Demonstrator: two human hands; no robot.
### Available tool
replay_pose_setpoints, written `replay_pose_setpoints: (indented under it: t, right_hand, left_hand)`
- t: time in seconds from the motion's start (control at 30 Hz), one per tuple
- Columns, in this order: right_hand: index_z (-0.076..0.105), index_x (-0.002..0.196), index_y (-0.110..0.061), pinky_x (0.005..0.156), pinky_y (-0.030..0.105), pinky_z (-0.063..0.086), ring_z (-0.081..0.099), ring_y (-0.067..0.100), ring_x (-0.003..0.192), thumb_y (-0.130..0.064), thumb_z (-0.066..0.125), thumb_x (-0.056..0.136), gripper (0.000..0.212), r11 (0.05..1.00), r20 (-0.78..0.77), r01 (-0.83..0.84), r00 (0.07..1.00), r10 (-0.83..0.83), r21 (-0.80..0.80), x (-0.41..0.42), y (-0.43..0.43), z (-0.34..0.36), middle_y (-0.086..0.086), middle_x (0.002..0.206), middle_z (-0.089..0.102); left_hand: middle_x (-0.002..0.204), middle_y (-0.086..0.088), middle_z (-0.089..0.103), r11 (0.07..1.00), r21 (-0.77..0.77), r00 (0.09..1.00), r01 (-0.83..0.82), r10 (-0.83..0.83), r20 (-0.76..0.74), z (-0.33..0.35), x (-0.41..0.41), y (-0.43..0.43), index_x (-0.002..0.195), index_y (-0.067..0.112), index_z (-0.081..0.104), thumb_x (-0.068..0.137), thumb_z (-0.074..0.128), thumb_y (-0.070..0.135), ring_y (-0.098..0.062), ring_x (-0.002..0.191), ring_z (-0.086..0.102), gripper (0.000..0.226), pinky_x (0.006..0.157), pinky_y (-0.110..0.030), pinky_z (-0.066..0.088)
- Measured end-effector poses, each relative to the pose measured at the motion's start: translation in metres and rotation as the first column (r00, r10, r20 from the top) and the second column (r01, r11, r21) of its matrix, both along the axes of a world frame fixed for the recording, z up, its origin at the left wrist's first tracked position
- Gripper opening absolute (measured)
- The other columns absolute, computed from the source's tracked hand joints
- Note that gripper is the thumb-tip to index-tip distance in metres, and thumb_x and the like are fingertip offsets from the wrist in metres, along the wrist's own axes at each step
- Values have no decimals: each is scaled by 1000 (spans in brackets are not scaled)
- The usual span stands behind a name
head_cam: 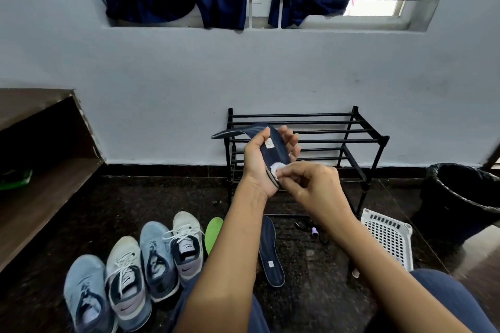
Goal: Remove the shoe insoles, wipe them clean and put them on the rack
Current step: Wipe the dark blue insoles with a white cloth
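My left hand (pixel 259 162) grips a dark blue insole (pixel 273 149), which bends away to the upper left in front of the black shoe rack (pixel 359 127). My right hand (pixel 311 184) pinches a small white wipe (pixel 278 169) against the insole's near end. A second dark blue insole (pixel 270 251) lies flat on the floor between my arms. Just left of my left forearm, a green insole (pixel 213 232) also rests on the floor. Several sneakers (pixel 151 259), blue and white, stand in a row at the lower left.
A white perforated basket (pixel 389 240) lies on its side to the right of the rack. A black bin (pixel 465 197) stands at the far right. Wooden shelving (pixel 40 170) fills the left. A small purple item (pixel 314 232) lies under the rack's front.
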State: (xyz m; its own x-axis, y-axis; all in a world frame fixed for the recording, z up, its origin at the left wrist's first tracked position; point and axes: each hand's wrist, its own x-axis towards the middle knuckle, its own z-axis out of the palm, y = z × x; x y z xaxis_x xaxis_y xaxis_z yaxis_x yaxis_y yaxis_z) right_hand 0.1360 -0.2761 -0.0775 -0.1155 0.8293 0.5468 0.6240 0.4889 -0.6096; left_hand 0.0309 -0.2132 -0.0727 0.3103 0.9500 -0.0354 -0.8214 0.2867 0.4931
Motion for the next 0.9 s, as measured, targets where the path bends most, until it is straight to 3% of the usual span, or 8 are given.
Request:
replay_pose_setpoints:
  t: [0.07, 0.2, 0.4, 0.47, 0.57, 0.63, 0.73, 0.9]
  right_hand:
    - [76, 84, -10, 66, 9, 44, 57, 2, 62, 0, 71, 76, 14, 1000, 58, 18, 998, -19, 22, -7, 8, 11, 1, 75, 71]
    - [74, 83, -7, 74, 8, 43, 61, 8, 82, 4, 69, 71, 17, 972, 36, -3, 999, -6, 236, -19, 17, 16, 3, 84, 73]
    - [76, 82, -11, 68, 1, 40, 59, -3, 70, 2, 73, 72, 16, 996, 35, -87, 996, 86, 32, -12, 10, -10, 2, 81, 72]
    - [75, 81, -7, 71, 0, 38, 60, 0, 66, 5, 71, 71, 16, 998, 71, -42, 997, 39, 48, -11, 17, -10, 5, 82, 72]
    - [74, 82, -5, 76, 14, 44, 67, 21, 75, 7, 69, 71, 16, 986, 61, 48, 996, -58, 160, -8, 26, -12, 9, 84, 72]
    - [74, 84, -7, 79, 15, 46, 66, 14, 79, 5, 70, 72, 17, 973, -38, 119, 993, -114, 197, -5, 24, -13, 6, 85, 73]
    - [76, 84, -11, 75, 1, 40, 61, -2, 79, 4, 72, 73, 19, 995, -125, 39, 992, -26, 96, -3, 13, -7, -1, 82, 73]
    - [76, 84, -12, 63, 2, 40, 57, -10, 61, -3, 68, 78, 13, 979, -27, -7, 1000, 2, -202, 7, 10, -5, -12, 64, 63]
  left_hand:
    - [81, -4, 66, 1000, 5, 999, -29, 29, -17, 1, -1, -1, 89, 8, 60, 95, 42, 30, -17, 76, 67, 29, 69, -26, 55]
    - [86, -4, 62, 998, 35, 998, 48, -47, -49, 3, -1, -10, 87, 10, 58, 94, 40, 33, -16, 85, 63, 30, 88, -27, 47]
    - [86, -4, 67, 998, 23, 998, -60, 60, 8, -5, -22, 3, 91, 8, 61, 94, 44, 34, -17, 80, 66, 30, 75, -30, 54]
    - [85, -4, 67, 997, 21, 997, -80, 80, -12, -5, -21, 4, 90, 9, 61, 95, 44, 34, -17, 80, 66, 31, 78, -29, 52]
    - [82, -6, 67, 996, 24, 995, -83, 84, -53, -4, -8, 2, 89, 7, 60, 96, 41, 33, -19, 82, 65, 32, 85, -30, 48]
    - [82, -8, 66, 998, 15, 996, -62, 63, -62, -6, 3, 1, 89, 6, 59, 96, 40, 32, -20, 84, 64, 33, 88, -31, 48]
    - [82, -8, 67, 1000, 8, 998, -21, 21, -57, -9, 7, 3, 92, 5, 60, 96, 41, 34, -20, 83, 67, 35, 92, -32, 50]
    - [86, -6, 69, 999, 16, 999, -44, 44, 13, -11, 3, 6, 95, 6, 62, 95, 44, 40, -19, 83, 68, 39, 93, -34, 50]
